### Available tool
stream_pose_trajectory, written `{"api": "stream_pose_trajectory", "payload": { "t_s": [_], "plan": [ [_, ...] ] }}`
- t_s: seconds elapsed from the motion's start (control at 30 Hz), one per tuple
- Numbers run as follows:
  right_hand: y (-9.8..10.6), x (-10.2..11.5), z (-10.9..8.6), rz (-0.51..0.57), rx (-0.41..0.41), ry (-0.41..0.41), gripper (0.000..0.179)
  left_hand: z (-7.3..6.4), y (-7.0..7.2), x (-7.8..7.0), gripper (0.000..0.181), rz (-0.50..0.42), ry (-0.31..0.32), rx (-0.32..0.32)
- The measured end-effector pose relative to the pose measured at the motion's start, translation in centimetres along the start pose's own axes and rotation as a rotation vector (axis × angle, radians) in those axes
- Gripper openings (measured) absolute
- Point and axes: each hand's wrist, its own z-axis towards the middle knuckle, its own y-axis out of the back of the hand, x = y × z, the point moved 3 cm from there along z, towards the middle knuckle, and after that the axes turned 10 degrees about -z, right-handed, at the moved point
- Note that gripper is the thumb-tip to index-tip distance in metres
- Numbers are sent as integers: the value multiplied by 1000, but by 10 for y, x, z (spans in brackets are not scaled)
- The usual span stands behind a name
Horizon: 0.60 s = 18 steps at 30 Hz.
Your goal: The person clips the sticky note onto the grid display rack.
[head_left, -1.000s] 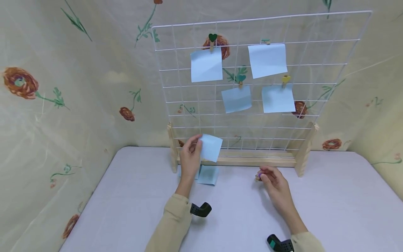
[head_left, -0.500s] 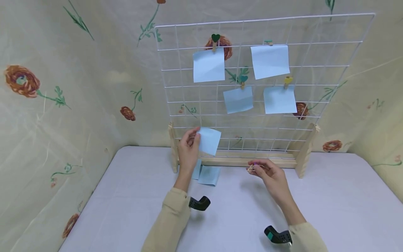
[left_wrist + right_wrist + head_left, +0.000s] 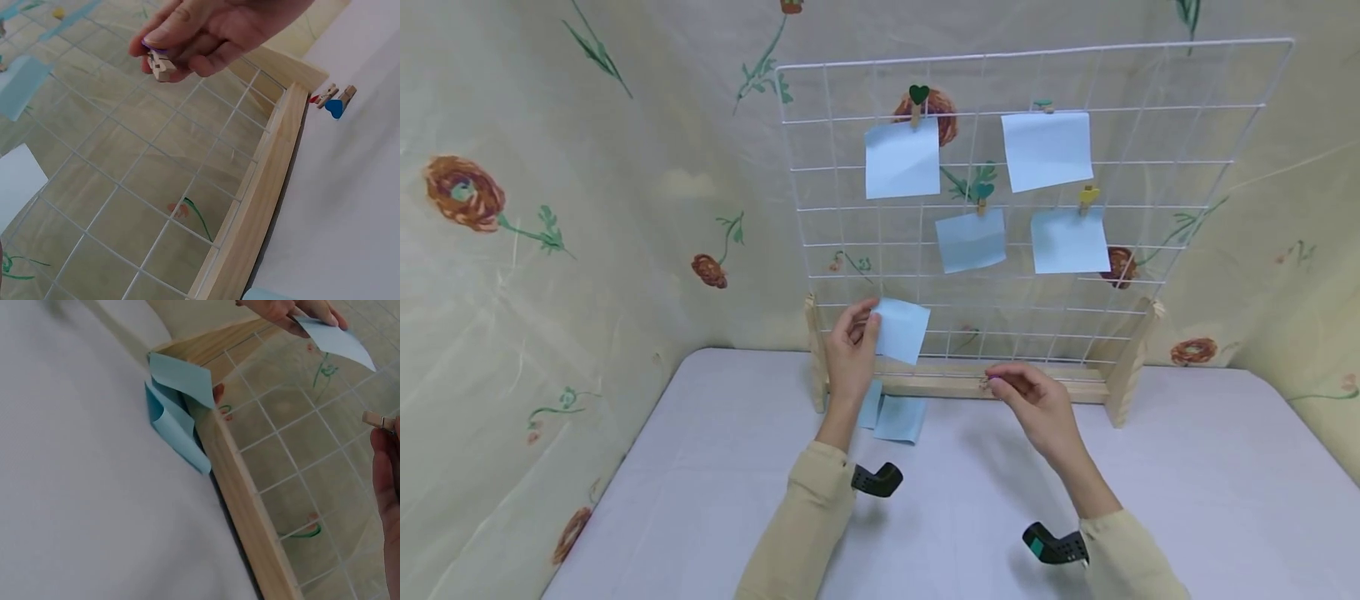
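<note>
My left hand (image 3: 851,354) pinches a light blue paper note (image 3: 902,330) by its left edge, in front of the lower left of a white wire grid (image 3: 880,276). To the right, lower down, my right hand (image 3: 1037,408) pinches a small wooden clothespin (image 3: 160,67) with a purple top between thumb and fingertips. The clothespin's wooden end (image 3: 373,419) points out past the fingers in the right wrist view. Higher on the grid, several blue notes hang from clothespins with coloured heart tops, such as a top left note (image 3: 902,158) under a green heart (image 3: 918,94).
A wooden base (image 3: 940,385) holds the grid upright on the white table (image 3: 737,467). Two folded blue notes (image 3: 181,378) lie by its left front. Two more clothespins, one with a blue heart (image 3: 335,108), lie on the table near the base's other end.
My left hand has lifted its note slightly, towards the grid. The right hand has moved up and to the left with the clothespin, closer to the note.
</note>
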Motion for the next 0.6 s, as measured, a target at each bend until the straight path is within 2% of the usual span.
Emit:
{"api": "stream_pose_trajectory", "payload": {
  "t_s": [0.13,0.23,0.4,0.5,0.6],
  "plan": [
    [-2,9,8,-3,50,53,19,4,1,1,24,-8,4,5],
    [-3,13,13,-7,84,75,23,7,-1,2,24,-18,16,3],
    [-4,17,20,-25,66,9,34,10,0,3,24,-28,25,-7],
    [-5,21,22,-61,56,-34,32,10,1,2,24,-36,13,-3],
    [-7,25,24,-112,44,-33,29,9,2,1,24,-27,-1,-3]
  ]
}}
